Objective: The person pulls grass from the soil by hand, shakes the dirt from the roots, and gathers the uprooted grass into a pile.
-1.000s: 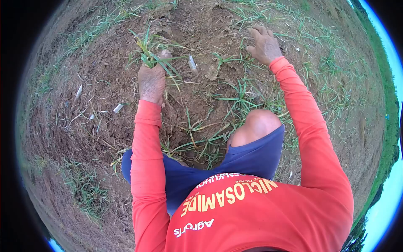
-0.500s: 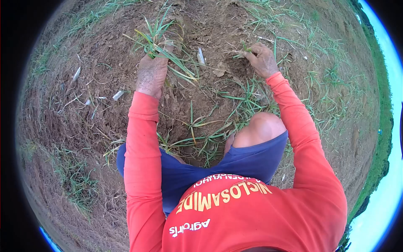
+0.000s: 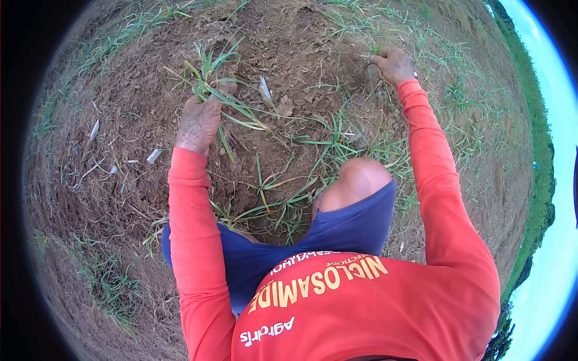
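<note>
My left hand (image 3: 200,123), dusted with soil, is closed around a tuft of green grass (image 3: 208,75). Its long blades fan out above the fingers and droop to the right. Off to the right, my right hand (image 3: 395,66) has its fingers pinched together low over the soil. A small sprig of grass (image 3: 376,48) shows at these fingertips; its lower part is hidden by the fingers. Between the hands lie a pale dry stalk piece (image 3: 265,90) and a brown dry leaf (image 3: 285,106) on the ground.
Rooted grass clumps (image 3: 337,141) grow before my bent knee (image 3: 361,177), with another clump (image 3: 265,186) nearer my legs. Pale stalk bits (image 3: 154,156) lie scattered on the brown soil (image 3: 138,180) at left. Denser grass (image 3: 114,283) grows at lower left.
My right hand has moved right and slightly farther out, with its fingers still pinched. My left hand keeps the grass tuft and appears slightly left and lower, as the whole view has shifted.
</note>
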Demonstrator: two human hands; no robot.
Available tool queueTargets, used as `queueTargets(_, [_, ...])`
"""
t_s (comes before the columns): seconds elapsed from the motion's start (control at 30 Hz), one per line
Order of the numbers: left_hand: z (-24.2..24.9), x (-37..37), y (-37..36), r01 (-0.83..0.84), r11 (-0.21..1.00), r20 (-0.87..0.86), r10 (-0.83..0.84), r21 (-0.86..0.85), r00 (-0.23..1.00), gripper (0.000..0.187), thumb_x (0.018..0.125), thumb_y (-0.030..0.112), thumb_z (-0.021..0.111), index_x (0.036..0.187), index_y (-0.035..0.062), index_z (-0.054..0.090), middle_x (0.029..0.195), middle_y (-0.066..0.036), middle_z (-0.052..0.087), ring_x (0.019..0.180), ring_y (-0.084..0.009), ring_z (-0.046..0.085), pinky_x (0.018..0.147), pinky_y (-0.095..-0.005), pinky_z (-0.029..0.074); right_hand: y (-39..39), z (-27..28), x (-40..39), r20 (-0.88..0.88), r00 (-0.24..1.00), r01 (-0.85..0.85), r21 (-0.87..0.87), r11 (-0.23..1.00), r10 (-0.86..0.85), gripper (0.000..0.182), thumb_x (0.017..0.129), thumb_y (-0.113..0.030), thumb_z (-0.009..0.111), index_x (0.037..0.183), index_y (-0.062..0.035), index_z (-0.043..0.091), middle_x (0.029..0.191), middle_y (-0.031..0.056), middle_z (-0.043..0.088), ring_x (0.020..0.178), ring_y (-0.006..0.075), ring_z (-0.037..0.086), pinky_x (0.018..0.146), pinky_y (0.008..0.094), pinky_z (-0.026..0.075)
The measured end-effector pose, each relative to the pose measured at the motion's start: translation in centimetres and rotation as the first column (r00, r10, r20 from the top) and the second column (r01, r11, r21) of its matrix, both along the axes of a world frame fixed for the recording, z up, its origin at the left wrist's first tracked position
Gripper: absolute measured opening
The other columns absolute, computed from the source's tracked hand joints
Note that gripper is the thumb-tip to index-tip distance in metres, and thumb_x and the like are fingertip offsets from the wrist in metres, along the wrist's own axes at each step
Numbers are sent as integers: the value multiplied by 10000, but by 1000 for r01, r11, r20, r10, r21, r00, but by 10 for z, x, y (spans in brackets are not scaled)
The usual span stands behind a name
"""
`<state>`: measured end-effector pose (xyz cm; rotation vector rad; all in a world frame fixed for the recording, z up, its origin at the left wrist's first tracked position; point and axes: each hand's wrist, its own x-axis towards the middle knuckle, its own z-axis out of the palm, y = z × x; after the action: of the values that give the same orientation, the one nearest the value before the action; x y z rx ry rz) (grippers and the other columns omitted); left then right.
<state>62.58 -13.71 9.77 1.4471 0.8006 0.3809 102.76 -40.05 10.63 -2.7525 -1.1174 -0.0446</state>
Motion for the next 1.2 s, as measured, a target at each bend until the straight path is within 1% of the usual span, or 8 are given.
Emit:
queueTargets(0.33, [8,30,-27,59,969,179,-15,-241,984,336,966,329,761,1138,43,727,929,-12,695,787,-102,629,707,-275,508,22,76,-54,-640,729,126,472,873,241,303,929,-335,790,836,-58,707,748,-12,670,660,60,556,637,255,460])
queueTargets(0.5, [18,59,-74,169,976,276,-126,-138,953,325,957,295,773,1185,79,690,876,42,630,791,-63,558,708,-266,472,74,67,-130,-624,647,-175,438,882,439,288,942,-309,770,889,-31,718,847,7,706,759,74,619,704,244,497])
queueTargets(0.6, [-5,71,-82,202,935,317,-105,-292,942,278,982,283,737,1148,73,661,902,33,652,792,-77,608,707,-270,498,92,67,-153,-711,340,-312,532,788,615,259,949,-283,742,942,-24,743,917,14,734,833,93,656,744,252,525])
queueTargets(0.7, [0,54,-71,95,953,228,-28,-289,973,236,977,260,743,1119,90,661,917,31,661,786,-84,613,706,-260,495,70,41,-98,-574,748,-50,453,890,334,274,887,-264,737,1044,-40,758,908,106,755,852,197,713,806,341,577])
queueTargets(0.77, [0,43,-56,-35,976,175,74,-214,982,246,973,249,747,1142,89,669,948,26,673,821,-86,607,738,-261,488,33,-10,-47,-198,979,-83,-200,976,43,299,862,-235,721,1109,-71,756,986,158,756,902,284,732,860,376,584])
queueTargets(0.83, [11,36,-48,-72,980,200,110,-187,974,274,968,244,753,1174,82,671,981,26,676,864,-86,598,786,-270,478,-3,-70,-35,-289,956,-135,-310,941,42,411,824,-200,738,1226,-117,708,1023,169,734,930,333,718,881,413,573])
queueTargets(0.93, [5,29,-43,-46,989,188,72,-140,980,313,964,236,758,1218,74,670,1009,28,671,902,-83,586,843,-283,465,-26,-98,-74,-437,895,13,221,975,87,539,808,-175,758,1333,-158,637,1044,146,703,934,322,700,893,437,558])
queueTargets(1.2, [7,25,-41,23,996,94,-16,-81,995,246,971,250,752,1141,81,696,969,43,667,913,-72,570,827,-285,464,-15,-103,-70,-271,926,-207,214,955,262,481,865,-200,750,1319,-155,598,1123,163,662,1081,369,641,967,463,507])
